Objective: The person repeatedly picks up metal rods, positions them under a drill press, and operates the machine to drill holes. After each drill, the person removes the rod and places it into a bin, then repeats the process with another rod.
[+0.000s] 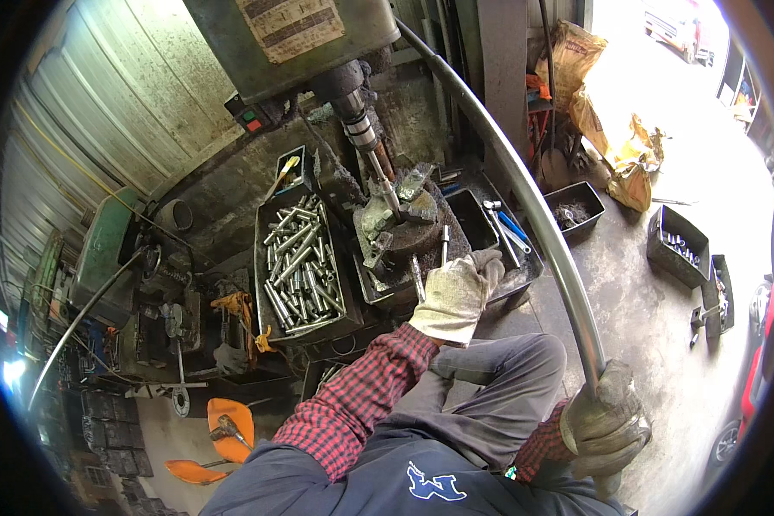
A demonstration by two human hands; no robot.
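My right hand [609, 426], in a grimy work glove, is wrapped round the lower end of a long curved steel lever [537, 206] that runs up to a drill press [292, 47]. Beneath the press, its chuck [359, 129] carries a tool reaching down to a chip-covered vise [396, 224]. My left hand [460, 297], in a pale glove, is beside the front of the vise with its fingers curled; what they grip is hidden. Just beyond it stands a short metal rod [445, 245], and another slim rod [417, 277] is close to its cuff.
A black bin [262, 258] heaped with metal tubes stands left of the vise. Wrenches lie in a tray [525, 271] on the right. More bins [679, 271] sit on the floor near paper sacks [611, 146]. An orange seat [230, 421] is at lower left.
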